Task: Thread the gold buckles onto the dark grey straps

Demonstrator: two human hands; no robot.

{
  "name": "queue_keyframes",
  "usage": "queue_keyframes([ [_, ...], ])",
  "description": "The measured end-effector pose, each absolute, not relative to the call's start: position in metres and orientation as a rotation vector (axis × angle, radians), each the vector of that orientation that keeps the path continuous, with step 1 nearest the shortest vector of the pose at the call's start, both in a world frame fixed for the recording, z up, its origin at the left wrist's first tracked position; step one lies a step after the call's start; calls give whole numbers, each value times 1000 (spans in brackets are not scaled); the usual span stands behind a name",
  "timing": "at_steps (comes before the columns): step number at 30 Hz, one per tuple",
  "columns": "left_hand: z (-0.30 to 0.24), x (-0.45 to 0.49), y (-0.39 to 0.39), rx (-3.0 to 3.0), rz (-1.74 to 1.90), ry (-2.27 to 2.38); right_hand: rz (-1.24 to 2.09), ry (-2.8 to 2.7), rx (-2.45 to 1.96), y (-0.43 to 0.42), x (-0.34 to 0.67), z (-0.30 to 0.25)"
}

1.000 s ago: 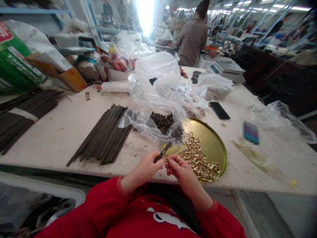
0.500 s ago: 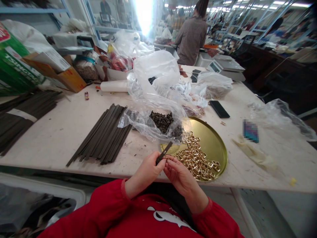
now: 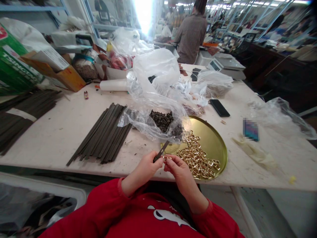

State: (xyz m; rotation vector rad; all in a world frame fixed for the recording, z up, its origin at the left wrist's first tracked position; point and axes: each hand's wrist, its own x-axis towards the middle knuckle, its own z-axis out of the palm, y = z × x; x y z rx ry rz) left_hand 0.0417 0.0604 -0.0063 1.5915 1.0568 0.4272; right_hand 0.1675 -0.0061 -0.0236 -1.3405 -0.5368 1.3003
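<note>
Left fingers (image 3: 158, 163) gripping dark strip (image 3: 163, 148), right fingers (image 3: 173, 164) pinching gold buckle (image 3: 167, 158), more visible than before

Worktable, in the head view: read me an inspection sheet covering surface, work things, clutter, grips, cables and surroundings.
Surface: pale worktable, dotted with small specks.
Work things: dark strips lying in a pile; gold buckles heaped on a gold tray; small dark pieces in a clear bag.
Clutter: black phone, white roll, crumpled plastic.
Left grip: closed on a slotted dark strip.
Right grip: pinching a gold buckle close to the left grip; contact between them unclear.
Cables: nothing seen for certain.
Surroundings: another person beyond the worktable, back turned; cardboard box at left.
</note>
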Motion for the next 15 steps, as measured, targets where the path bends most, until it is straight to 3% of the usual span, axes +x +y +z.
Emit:
queue_keyframes([
  [7,-3,42,62,1511,421,1047,1196,-738,-1408,-9,170,-22],
  [15,-4,43,59,1257,347,974,254,-1544,-1498,-17,176,-20],
])
